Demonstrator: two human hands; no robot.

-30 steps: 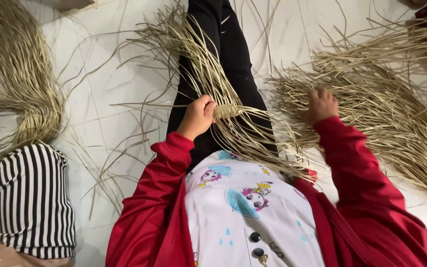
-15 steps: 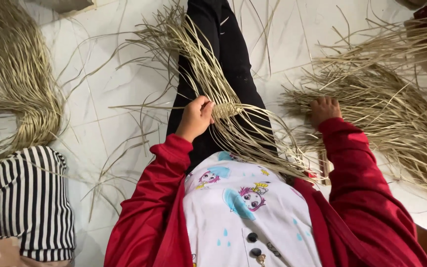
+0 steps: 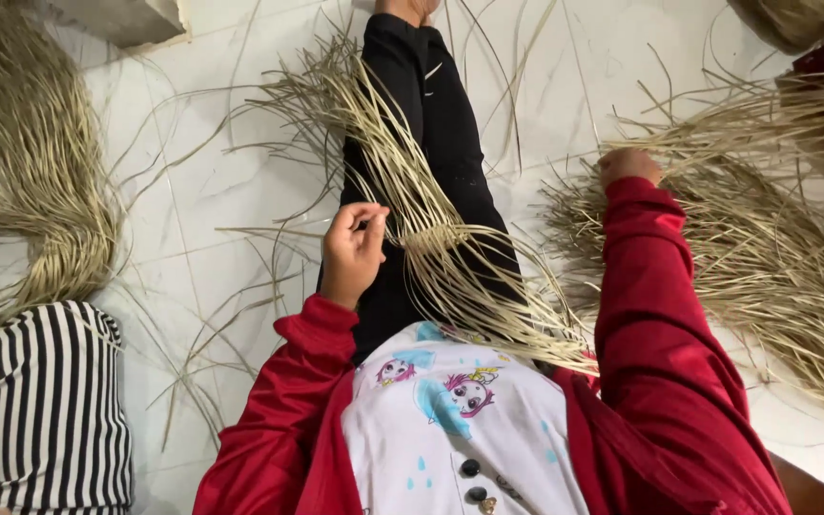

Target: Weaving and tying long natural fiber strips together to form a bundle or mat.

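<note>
The woven straw piece (image 3: 436, 234) lay across the person's black-trousered leg (image 3: 445, 114), its loose strands fanning toward the chest. The material appeared light, thin and springy, liable to kink; best taken at the plaited knot. The left hand (image 3: 353, 250) was pinched shut on strands just beside that knot. The right hand (image 3: 628, 165) rested on the straw pile (image 3: 774, 248) on the tiled floor (image 3: 212, 172); its grip could not be determined.

Two hands (image 3: 353, 250), three straw heaps (image 3: 774, 238)
</note>
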